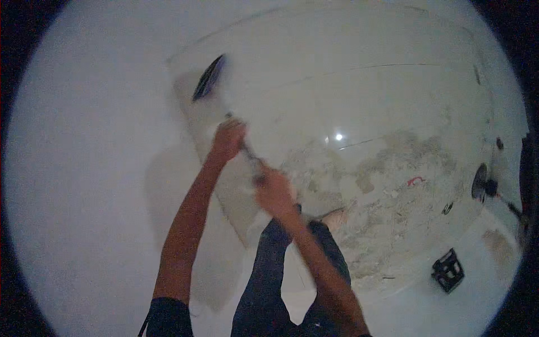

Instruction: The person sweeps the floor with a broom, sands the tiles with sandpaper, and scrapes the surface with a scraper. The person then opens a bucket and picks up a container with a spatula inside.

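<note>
Both of my hands grip the long handle of a broom, which slants up and to the left. Its dark, purplish bristled head is at the floor's far left, close to where the wall meets it. Higher on the picture, nearer the head, my left hand is closed around the handle. My right hand wraps the handle lower down, in front of my legs, and is somewhat blurred by motion.
Pale dirt and dust patches cover the floor at right. A red scrap and a small dark item lie there. Farther right are a black crate and a standing fan. A white wall rises at left.
</note>
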A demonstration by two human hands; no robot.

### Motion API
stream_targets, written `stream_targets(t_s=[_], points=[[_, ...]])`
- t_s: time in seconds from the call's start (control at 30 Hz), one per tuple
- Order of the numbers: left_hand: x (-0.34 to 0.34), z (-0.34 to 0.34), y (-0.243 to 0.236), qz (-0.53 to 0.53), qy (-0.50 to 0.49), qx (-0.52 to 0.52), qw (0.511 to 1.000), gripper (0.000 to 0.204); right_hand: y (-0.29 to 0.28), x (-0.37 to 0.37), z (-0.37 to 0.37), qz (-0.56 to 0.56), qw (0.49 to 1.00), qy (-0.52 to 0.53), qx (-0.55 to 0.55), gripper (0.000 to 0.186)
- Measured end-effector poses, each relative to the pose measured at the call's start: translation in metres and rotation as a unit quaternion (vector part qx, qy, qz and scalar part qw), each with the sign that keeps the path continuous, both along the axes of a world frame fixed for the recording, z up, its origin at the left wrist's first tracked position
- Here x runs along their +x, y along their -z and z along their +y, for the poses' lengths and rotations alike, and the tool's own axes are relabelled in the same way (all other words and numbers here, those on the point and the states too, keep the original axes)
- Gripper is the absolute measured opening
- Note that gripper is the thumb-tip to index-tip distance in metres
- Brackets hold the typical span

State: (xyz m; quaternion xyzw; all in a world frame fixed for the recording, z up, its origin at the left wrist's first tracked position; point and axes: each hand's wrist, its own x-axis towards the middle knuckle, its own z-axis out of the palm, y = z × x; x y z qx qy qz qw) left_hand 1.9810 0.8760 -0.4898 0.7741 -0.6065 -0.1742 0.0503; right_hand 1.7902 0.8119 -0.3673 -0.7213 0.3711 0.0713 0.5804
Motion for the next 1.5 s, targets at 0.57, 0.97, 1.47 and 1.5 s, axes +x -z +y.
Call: stream_targets(t_s=[0.57,0.97,1.47,1.5], points=[[-0.444,-0.06,-0.125,0.391,-0.077,-0.148,0.905,0.008,-0.24,-0.34,-0.02,0.36,0.907,0.208,0.06,0.041],[-0.123,0.072,-0.074,0.164,-0.285,0.093,0.94,0.03,-0.065,-0.102,0.043,-0.034,0.982,0.008,0.186,0.051],[-0.48,0.022,-0.036,0.241,-0.103,0.154,0.953,0.028,-0.11,-0.424,0.019,0.156,0.973,0.097,0.139,0.043],[-0.524,0.013,-0.038,0.324,-0.136,0.183,0.918,0.033,-0.128,-0.458,0.014,0.188,0.972,0.082,0.116,0.043]])
